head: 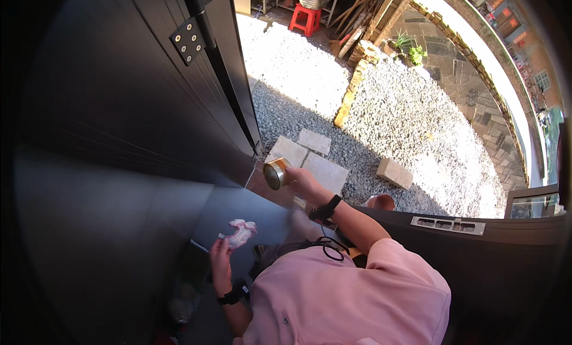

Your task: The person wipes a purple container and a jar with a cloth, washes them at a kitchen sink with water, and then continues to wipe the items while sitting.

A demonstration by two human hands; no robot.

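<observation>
My right hand [303,182] grips a gold-coloured metal can [276,173] by its side, above the door threshold, with one round end of the can facing the camera. Lower and to the left, my left hand [220,255] pinches a crumpled white and pink cloth or wrapper [241,233] by one corner; its exact kind cannot be told. Both wrists carry black bands. Beneath the cloth lies the grey tiled floor.
A dark door with a black hinge [187,41] stands at the left, and a lock plate [448,225] shows at the right. Outside are pale paving slabs [325,173], a loose stone block [394,173], gravel and a red stool [305,19]. A dim bin-like container [192,264] stands lower left.
</observation>
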